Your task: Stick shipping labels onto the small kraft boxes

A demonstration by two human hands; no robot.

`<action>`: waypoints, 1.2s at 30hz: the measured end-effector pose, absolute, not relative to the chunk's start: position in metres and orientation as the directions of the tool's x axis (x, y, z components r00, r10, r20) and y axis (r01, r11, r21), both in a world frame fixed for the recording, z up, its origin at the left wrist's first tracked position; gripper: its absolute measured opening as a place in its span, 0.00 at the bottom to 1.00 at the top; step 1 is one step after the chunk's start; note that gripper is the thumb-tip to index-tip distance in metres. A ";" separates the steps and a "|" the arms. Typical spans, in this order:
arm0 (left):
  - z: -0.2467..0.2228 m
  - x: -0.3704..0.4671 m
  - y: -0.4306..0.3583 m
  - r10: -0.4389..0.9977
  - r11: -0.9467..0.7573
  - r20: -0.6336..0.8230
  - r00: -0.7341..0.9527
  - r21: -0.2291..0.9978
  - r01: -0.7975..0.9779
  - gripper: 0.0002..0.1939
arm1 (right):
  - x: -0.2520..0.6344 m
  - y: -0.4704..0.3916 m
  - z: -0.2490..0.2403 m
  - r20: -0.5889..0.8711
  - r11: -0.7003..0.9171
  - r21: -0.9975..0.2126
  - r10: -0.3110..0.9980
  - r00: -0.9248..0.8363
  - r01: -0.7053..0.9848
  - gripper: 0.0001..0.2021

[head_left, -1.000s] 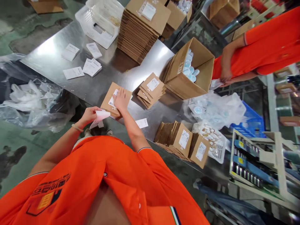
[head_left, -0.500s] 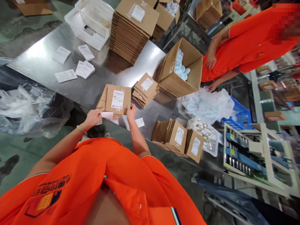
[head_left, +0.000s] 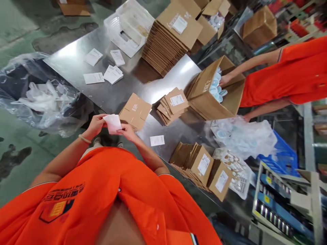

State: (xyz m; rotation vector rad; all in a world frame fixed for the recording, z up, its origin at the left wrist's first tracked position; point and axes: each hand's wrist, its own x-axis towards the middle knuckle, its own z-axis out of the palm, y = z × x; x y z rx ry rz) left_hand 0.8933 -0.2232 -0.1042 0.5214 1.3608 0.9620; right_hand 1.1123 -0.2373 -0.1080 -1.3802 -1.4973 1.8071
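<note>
My left hand (head_left: pixel 96 125) pinches the left edge of a small stack of white-pink paper labels (head_left: pixel 112 124) held over the table's near edge. At the right side of the same labels, my right hand (head_left: pixel 127 131) closes its fingers on them. Just beyond lies a pile of flat brown cardboard pieces (head_left: pixel 136 111), its top face bearing printed marks and no label. Further right is a loose pile of labelled cardboard (head_left: pixel 176 100). A single white slip (head_left: pixel 157 140) rests on the metal table (head_left: pixel 99 93), right of my right hand.
Several label stacks (head_left: pixel 113 74), a white basket (head_left: pixel 127 27) and a tall cardboard stack (head_left: pixel 166 41) stand farther back. A co-worker's hand (head_left: pixel 226 79) reaches into an open carton (head_left: pixel 204 98). Labelled cardboard (head_left: pixel 203 165) stands front right; a lined bin (head_left: pixel 46 102) is left.
My right hand has left the cardboard pile and moved onto the labels. The pile's top now shows printed marks instead of a label. The co-worker's hand has gone into the carton; the view has shifted.
</note>
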 end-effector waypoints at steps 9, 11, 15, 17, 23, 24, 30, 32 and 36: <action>-0.119 0.896 -0.254 0.774 0.585 -0.633 -0.020 0.727 -0.360 0.50 | 1.070 -0.220 -0.120 -0.428 -0.408 -0.895 0.899 -0.093 0.181 0.11; -0.119 0.899 -0.261 0.839 0.524 -0.543 0.012 0.802 -0.286 0.48 | 1.070 -0.218 -0.121 -0.423 -0.404 -0.901 0.900 -0.109 0.159 0.14; -0.119 0.905 -0.257 0.859 0.496 -0.510 -0.035 0.848 -0.187 0.38 | 1.085 -0.221 -0.122 -0.393 -0.379 -0.919 0.904 -0.166 0.113 0.14; -0.119 0.909 -0.254 0.858 0.502 -0.513 -0.033 0.850 -0.160 0.35 | 1.094 -0.224 -0.125 -0.386 -0.372 -0.922 0.906 -0.173 0.105 0.12; -0.118 0.923 -0.245 0.865 0.501 -0.497 -0.066 0.864 0.051 0.31 | 1.102 -0.246 -0.137 -0.272 -0.263 -0.934 0.962 -0.003 0.243 0.02; -0.118 0.925 -0.244 0.864 0.503 -0.499 -0.064 0.860 0.085 0.31 | 1.103 -0.251 -0.138 -0.239 -0.231 -0.929 0.971 0.008 0.290 0.04; -0.119 0.933 -0.249 0.722 0.656 -0.663 0.198 0.747 0.109 0.29 | 1.148 -0.231 -0.128 -0.041 -0.113 -0.911 0.982 0.185 0.398 0.05; -0.119 0.938 -0.252 0.636 0.725 -0.723 0.271 0.680 0.114 0.31 | 1.173 -0.194 -0.123 -0.026 -0.165 -0.888 0.950 0.311 0.430 0.04; -0.121 0.957 -0.250 0.629 0.756 -0.720 0.294 0.654 -0.014 0.34 | 1.207 -0.117 -0.122 -0.094 -0.325 -0.765 0.910 0.403 0.555 0.01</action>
